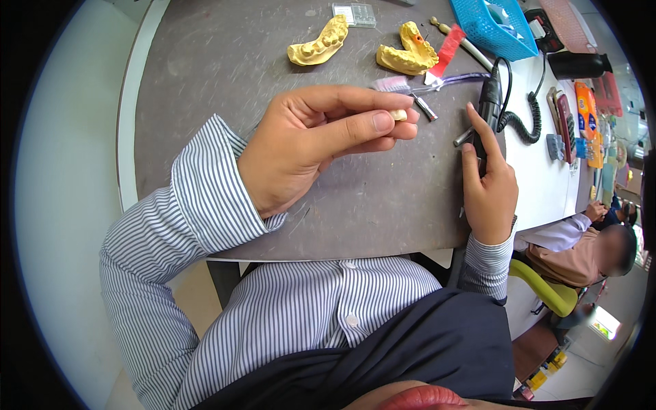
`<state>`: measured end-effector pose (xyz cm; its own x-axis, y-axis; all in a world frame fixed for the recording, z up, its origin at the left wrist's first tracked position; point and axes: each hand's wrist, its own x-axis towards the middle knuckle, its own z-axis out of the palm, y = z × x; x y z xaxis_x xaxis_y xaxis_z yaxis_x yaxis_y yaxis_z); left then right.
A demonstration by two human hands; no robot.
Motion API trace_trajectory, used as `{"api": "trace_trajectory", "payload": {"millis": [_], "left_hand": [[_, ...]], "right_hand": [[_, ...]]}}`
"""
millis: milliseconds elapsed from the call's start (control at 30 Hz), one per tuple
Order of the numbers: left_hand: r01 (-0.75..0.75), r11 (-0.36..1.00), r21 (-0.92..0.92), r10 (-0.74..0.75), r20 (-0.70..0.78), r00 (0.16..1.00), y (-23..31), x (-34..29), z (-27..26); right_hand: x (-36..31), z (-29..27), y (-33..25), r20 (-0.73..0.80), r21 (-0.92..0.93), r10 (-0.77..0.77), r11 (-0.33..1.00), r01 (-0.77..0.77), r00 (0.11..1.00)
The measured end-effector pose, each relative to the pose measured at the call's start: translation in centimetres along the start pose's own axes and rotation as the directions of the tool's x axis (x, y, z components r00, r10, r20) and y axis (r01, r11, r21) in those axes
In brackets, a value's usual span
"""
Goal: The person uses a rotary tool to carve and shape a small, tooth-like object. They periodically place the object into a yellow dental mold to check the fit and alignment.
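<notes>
My left hand (297,140) is raised over the table, pinching a small cream-coloured dental crown (398,115) between thumb and fingers. At the right, my right hand (493,195) is around a black rotary handpiece (489,102), its index finger stretched along it. Part of the handpiece is hidden by that hand. A short metal cylinder (463,137) shows by the thumb; whether it belongs to the handpiece I cannot tell. Beyond the left hand lie two yellow plaster dental casts, one to the left (320,42) and one to the right (408,53).
A toothbrush (447,80), a small metal bur (425,107) and a red strip (447,49) lie past my hands. At the far right stand a blue basket (495,31) and a coiled black cord (529,119). Another person (570,253) sits at the right.
</notes>
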<state>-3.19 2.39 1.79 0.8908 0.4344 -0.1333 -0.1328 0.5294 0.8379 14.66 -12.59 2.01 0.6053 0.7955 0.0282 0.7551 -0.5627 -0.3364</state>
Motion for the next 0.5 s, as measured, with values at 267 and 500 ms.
{"api": "trace_trajectory", "payload": {"millis": [267, 500], "left_hand": [[-0.030, 0.999, 0.036, 0.031, -0.026, 0.999, 0.1, 0.1, -0.1], [-0.014, 0.999, 0.042, 0.016, -0.031, 0.999, 0.8, 0.2, 0.1]], "right_hand": [[1.6, -2.2, -2.0, 0.148, -0.182, -0.083, 0.977, 0.110, 0.985], [2.1, -5.2, -3.4, -0.123, 0.161, -0.437, 0.877, 0.453, 0.891]]}}
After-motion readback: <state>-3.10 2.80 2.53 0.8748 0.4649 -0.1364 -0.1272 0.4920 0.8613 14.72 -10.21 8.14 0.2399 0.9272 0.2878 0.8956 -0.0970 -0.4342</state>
